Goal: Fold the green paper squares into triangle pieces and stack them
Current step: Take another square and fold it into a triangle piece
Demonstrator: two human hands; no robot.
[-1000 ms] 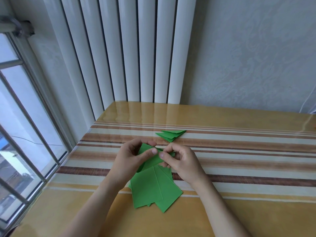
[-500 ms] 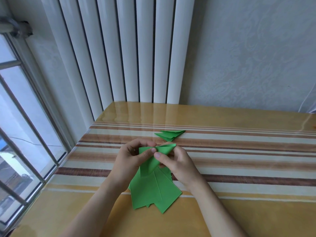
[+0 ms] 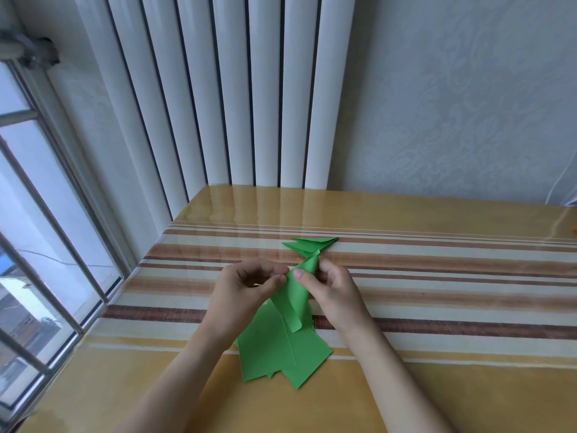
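- The green paper piece (image 3: pixel 296 295) being folded is held up above the table, between both hands, long and narrow, with its pointed upper end tilted away from the person and its lower end hanging over the loose sheets.
- One long edge of that piece curls over on itself, so it looks half rolled rather than creased flat.
- The left hand (image 3: pixel 240 295) pinches the piece's left side near the top, thumb and forefinger closed on the paper.
- The right hand (image 3: pixel 335 292) grips the right side at about the same height, thumb on the near face and the other fingers curled behind.
- Below the hands, a loose pile of flat green paper squares (image 3: pixel 278 348) lies on the table, fanned at different angles, some corners sticking out at the near edge.
- Beyond the hands, a small stack of folded green triangles (image 3: pixel 312 244) rests on the striped part of the table, its points spread to left and right; the tip of the held piece comes close to it, though I cannot tell whether they touch.
- The table (image 3: pixel 452 307) is glossy, yellow at its near and far edges with brown and cream stripes across the middle.
- A white column radiator (image 3: pixel 224 98) stands against the wall behind the table, and a window (image 3: pixel 40 214) runs along the left.
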